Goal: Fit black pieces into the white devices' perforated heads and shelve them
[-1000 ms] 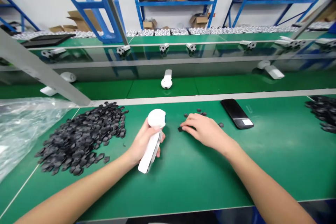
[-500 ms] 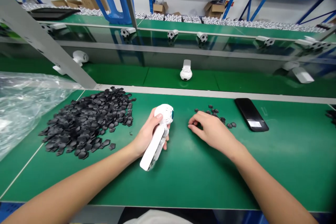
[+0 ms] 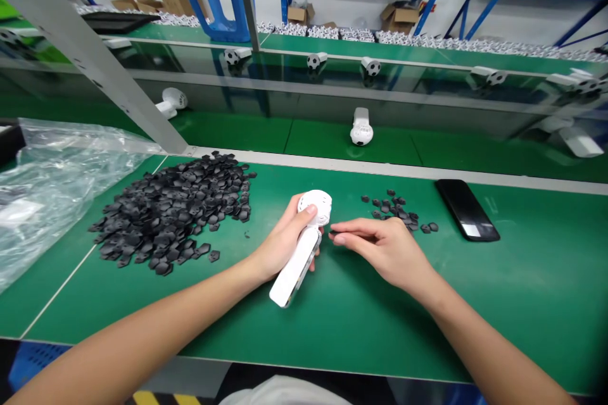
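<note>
My left hand (image 3: 280,247) is closed around a white handheld device (image 3: 295,271) with a round slotted head and a flat handle. Its thumb presses on the head, and the handle slants down toward me. Just right of the head, my right hand (image 3: 396,250) pinches a small black pentagon piece (image 3: 334,233) between thumb and fingertips, mostly covered by them. A small scatter of black pentagon pieces (image 3: 396,207) lies beyond the right hand. Left of my left hand spreads a large heap of the same black pieces (image 3: 175,215).
A black phone-like slab (image 3: 468,209) lies at the right. Clear plastic wrap (image 3: 71,171) covers the left side. Behind the bench rail, another white device (image 3: 361,126) rests on the green belt (image 3: 323,139). A grey post (image 3: 114,69) rises at left; football-patterned units (image 3: 370,66) line the shelf.
My right hand has come away from the scattered pieces toward the device, now showing a black piece in its pinch. My left hand still holds the device. The view has shifted slightly.
</note>
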The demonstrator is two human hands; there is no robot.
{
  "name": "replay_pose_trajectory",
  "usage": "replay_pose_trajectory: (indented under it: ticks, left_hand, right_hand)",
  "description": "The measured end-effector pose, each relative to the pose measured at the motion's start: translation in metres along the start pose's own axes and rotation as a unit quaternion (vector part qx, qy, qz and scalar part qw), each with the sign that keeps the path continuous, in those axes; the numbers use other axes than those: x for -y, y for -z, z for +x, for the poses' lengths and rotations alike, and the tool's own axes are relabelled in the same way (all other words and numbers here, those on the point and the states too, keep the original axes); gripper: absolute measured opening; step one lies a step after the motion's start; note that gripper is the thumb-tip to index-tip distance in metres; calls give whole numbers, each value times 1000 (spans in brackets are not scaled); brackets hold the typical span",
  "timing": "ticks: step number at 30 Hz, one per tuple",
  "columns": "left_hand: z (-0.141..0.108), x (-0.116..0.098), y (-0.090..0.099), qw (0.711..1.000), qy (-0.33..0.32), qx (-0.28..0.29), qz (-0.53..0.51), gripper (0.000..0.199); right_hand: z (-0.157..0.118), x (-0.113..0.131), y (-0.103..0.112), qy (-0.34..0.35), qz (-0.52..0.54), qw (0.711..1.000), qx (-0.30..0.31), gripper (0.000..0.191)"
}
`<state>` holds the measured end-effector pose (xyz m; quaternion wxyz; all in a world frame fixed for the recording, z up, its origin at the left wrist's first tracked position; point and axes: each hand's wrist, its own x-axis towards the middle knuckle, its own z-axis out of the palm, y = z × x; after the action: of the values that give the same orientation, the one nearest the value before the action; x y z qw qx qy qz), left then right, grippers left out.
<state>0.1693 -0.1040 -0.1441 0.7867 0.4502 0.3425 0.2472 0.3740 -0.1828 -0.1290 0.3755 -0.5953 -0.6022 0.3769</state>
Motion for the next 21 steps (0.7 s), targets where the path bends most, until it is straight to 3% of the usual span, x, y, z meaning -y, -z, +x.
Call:
replay_pose_trajectory:
  ticks: [5,10,15,21]
  left_hand:
    - [-6,5,-7,998,10,7,60,67]
    - [-10,12,-11,997,-1,10,75,71]
    - [-9,12,-14,994,-40,-10,99,79]
    - [-6,7,-16,995,-5,-6,103,75]
  right_hand:
    - [-2,9,-14,21,58,996,-61,13]
    - [-2,10,-19,55,-5,994,-91,15]
    - [0,3,-22,49,-58,993,-88,27]
    - [1,-7,-24,54,-112,989,-81,21]
